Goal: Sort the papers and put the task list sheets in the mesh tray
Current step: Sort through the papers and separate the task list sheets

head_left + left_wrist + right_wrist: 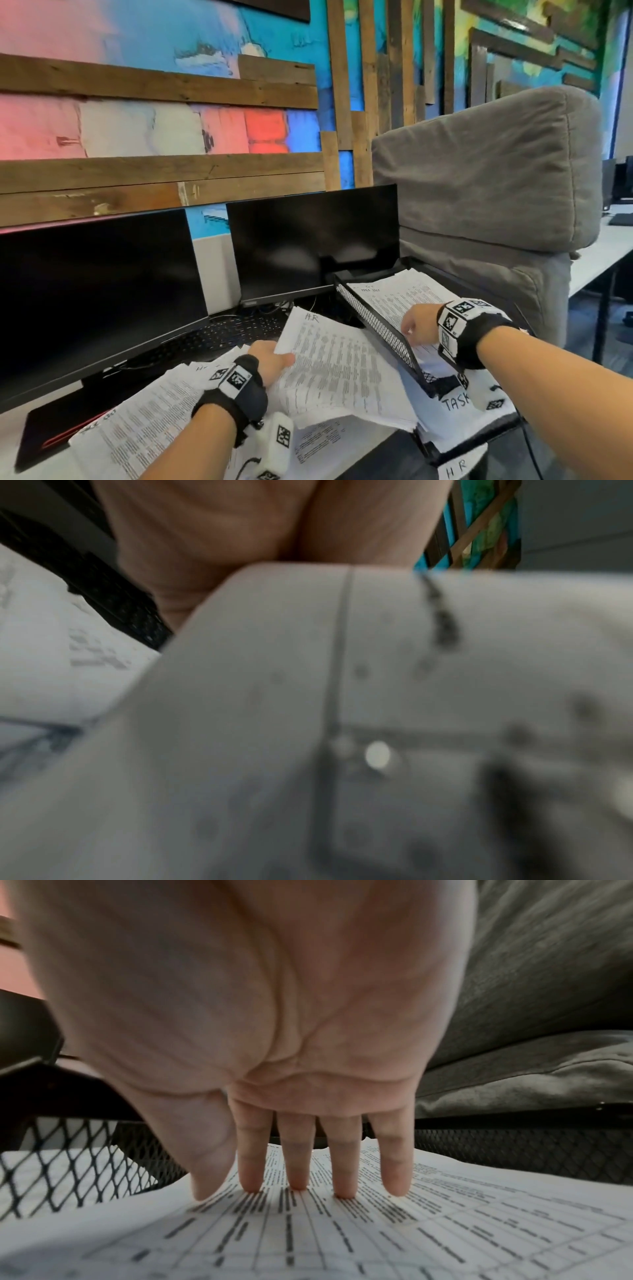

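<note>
We see the task list sheets point(404, 301) lying in the black mesh tray point(376, 329), which stands at the right of the desk point(10, 445). Our right hand point(419, 325) rests on them, its fingers point(342, 1172) straight and slightly spread, tips pressing the paper. Our left hand point(270, 359) pinches an HR sheet point(335, 363) above the loose papers point(137, 431) before the keyboard point(233, 332) and two dark monitors point(96, 291).

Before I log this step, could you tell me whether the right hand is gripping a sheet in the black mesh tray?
No: the right hand has straight fingers with tips pressing on the printed sheet in the black mesh tray.
</note>
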{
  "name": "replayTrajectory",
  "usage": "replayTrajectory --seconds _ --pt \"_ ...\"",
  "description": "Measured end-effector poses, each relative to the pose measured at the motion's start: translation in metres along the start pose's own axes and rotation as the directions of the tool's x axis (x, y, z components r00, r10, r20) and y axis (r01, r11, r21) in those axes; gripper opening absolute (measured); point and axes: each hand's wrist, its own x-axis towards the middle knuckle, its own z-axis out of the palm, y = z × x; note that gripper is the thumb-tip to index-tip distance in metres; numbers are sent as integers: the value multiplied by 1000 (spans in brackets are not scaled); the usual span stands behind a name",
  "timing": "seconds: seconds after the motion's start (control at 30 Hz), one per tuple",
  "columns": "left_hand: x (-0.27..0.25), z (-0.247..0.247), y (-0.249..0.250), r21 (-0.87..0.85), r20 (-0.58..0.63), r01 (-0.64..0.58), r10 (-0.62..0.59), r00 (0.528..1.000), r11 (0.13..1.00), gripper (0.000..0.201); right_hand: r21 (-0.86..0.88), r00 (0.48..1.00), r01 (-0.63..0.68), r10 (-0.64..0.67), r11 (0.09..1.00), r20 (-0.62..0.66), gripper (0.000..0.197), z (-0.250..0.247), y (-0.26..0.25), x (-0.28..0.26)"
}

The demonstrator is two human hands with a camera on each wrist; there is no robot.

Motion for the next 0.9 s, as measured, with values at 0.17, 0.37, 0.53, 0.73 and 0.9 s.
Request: replayTrajectory --seconds 0.17,0.37,0.53,0.73,0.9 --pt "19 51 8 -122 30 -23 27 999 992 27 36 1000 31 -31 999 -3 32 -6 7 0" --pt "43 112 29 -405 111 49 -4 994 913 23 90 999 54 -53 995 -10 31 -5 33 -5" --pt "51 143 53 -457 235 140 -32 971 879 56 85 999 27 -31 996 39 36 -10 54 -5" --pt "70 160 72 83 134 -34 23 991 996 12 79 997 40 -45 996 55 36 -11 61 2" --pt "85 139 73 181 22 9 -13 1000 984 28 141 997 78 -76 987 -15 29 -19 56 -2"
